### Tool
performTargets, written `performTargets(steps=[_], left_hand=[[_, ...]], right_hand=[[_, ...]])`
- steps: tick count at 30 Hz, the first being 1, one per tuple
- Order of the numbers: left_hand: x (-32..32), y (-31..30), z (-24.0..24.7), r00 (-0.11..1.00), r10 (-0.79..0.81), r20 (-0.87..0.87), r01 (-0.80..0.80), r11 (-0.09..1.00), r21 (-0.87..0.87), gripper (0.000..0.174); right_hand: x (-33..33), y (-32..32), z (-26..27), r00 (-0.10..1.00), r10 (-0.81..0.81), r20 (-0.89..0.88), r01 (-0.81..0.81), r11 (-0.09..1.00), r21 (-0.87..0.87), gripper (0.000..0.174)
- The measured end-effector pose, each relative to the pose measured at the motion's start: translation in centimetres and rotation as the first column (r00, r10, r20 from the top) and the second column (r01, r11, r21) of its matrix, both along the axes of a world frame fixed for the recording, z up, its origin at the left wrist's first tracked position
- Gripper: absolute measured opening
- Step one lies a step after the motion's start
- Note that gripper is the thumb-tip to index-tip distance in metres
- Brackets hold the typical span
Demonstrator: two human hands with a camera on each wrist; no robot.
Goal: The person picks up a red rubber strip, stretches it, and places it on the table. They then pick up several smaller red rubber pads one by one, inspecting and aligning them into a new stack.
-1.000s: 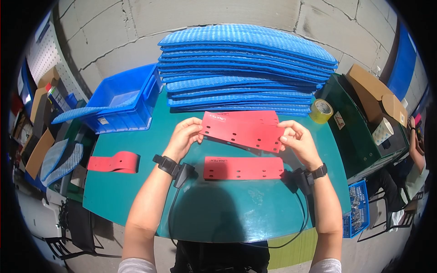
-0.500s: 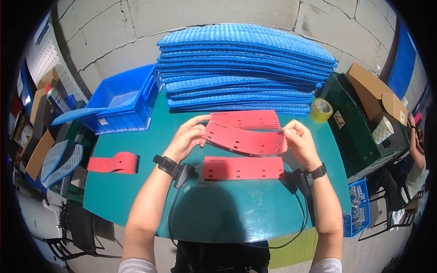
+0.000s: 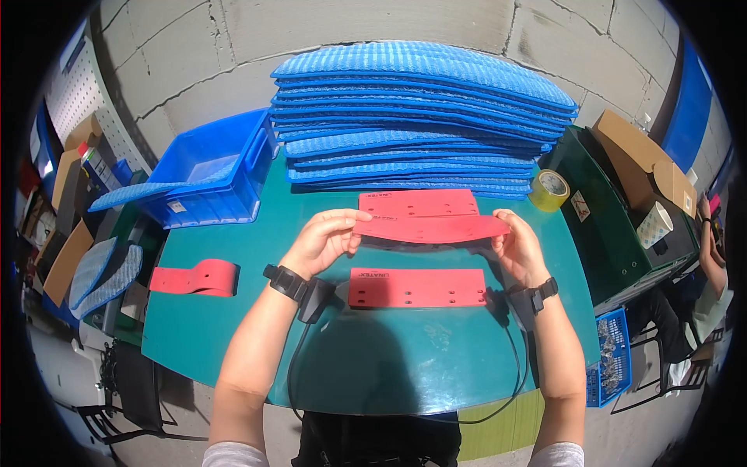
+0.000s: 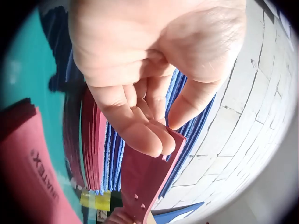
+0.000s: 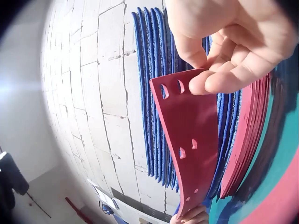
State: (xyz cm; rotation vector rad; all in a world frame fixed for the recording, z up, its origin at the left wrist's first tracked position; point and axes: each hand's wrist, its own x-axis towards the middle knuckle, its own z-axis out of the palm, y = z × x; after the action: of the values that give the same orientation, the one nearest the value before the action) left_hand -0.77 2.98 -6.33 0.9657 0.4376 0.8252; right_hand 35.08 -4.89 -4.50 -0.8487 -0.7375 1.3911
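Both hands hold one red rubber strip [image 3: 433,229] up off the table, its middle sagging slightly. The left hand [image 3: 324,240] pinches one end between thumb and fingers. At the other end the right hand [image 3: 520,247] pinches a corner, and in the right wrist view the strip [image 5: 189,119] shows pairs of oval holes. Behind it lies a stack of red strips [image 3: 419,201], partly covered by the held one in the head view. Nearer the body rests another printed red strip piece [image 3: 417,288] with holes along its front edge.
A tall pile of blue mop pads [image 3: 424,117] stands at the back. Left are a blue bin [image 3: 206,167] and a folded red strip [image 3: 194,279]. Right are a tape roll [image 3: 549,190] and a green crate [image 3: 603,210]. Cables [image 3: 291,366] run from both wrists. Another person [image 3: 712,249] is far right.
The held strip has tipped from showing its broad face to nearly edge-on. Its right end has risen and shifted right with the right hand; the left hand moved slightly. Other things stay put.
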Motion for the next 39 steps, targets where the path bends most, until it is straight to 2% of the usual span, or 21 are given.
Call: performTargets(steps=[3,10,16,24,26,27,28,29,32,34,35,37,39], left_hand=[[0.0,0.0,0.1,0.998,-0.024,0.054,0.026,0.999,-0.028,0.026],[0.6,-0.4,0.6,0.988,0.042,0.151,-0.022,0.991,-0.136,0.026],[0.6,-0.2,0.3,0.976,0.038,0.213,-0.003,0.987,-0.163,0.027],[0.7,-0.2,0.2,0.978,0.049,0.205,-0.02,0.99,-0.14,0.026],[0.9,-0.5,0.7,0.981,0.054,0.187,-0.032,0.992,-0.121,0.025],[1.2,-1.0,1.4,0.987,0.071,0.142,-0.066,0.997,-0.039,0.025],[1.6,-1.5,2.0,0.991,0.092,0.099,-0.097,0.994,0.045,0.025],[2.0,-2.0,2.6,0.991,0.093,0.1,-0.098,0.994,0.046,0.025],[3.0,-3.3,4.0,0.998,0.054,-0.025,-0.042,0.942,0.332,0.026],[3.7,-4.1,4.1,0.982,0.135,-0.135,-0.067,0.906,0.418,0.027],[3.9,-4.4,4.4,0.981,0.139,-0.132,-0.072,0.906,0.418,0.027],[4.2,-5.0,5.0,0.962,0.157,-0.222,-0.008,0.833,0.553,0.028],[4.2,-5.2,5.1,0.94,0.212,-0.267,-0.007,0.795,0.607,0.027]], right_hand=[[0.2,0.3,-0.6,0.997,-0.063,-0.052,0.058,0.995,-0.082,0.014],[0.9,0.8,-1.8,0.996,-0.021,-0.087,0.01,0.992,-0.126,0.015],[1.3,1.0,-2.3,0.991,0.013,-0.13,-0.031,0.99,-0.138,0.016],[1.2,1.1,-2.2,0.987,0.017,-0.158,-0.042,0.987,-0.152,0.015],[1.6,1.3,-2.5,0.992,0.081,-0.094,-0.093,0.987,-0.13,0.014],[1.5,1.2,-2.4,0.992,0.082,-0.094,-0.094,0.987,-0.13,0.014],[1.3,1.1,-2.3,0.996,0.083,0.031,-0.078,0.99,-0.119,0.015],[1.2,1.0,-2.3,0.985,0.081,0.156,-0.064,0.992,-0.107,0.015],[1.0,1.1,-2.6,0.964,0.058,0.261,-0.039,0.996,-0.077,0.017],[0.8,1.1,-2.4,0.951,0.047,0.304,-0.027,0.997,-0.07,0.017],[0.7,1.1,-2.4,0.938,0.033,0.344,-0.012,0.998,-0.064,0.017],[0.8,1.2,-2.8,0.926,0.018,0.378,-0.005,0.999,-0.035,0.017],[0.6,1.2,-2.6,0.912,-0.001,0.41,0.003,1.0,-0.004,0.017]])
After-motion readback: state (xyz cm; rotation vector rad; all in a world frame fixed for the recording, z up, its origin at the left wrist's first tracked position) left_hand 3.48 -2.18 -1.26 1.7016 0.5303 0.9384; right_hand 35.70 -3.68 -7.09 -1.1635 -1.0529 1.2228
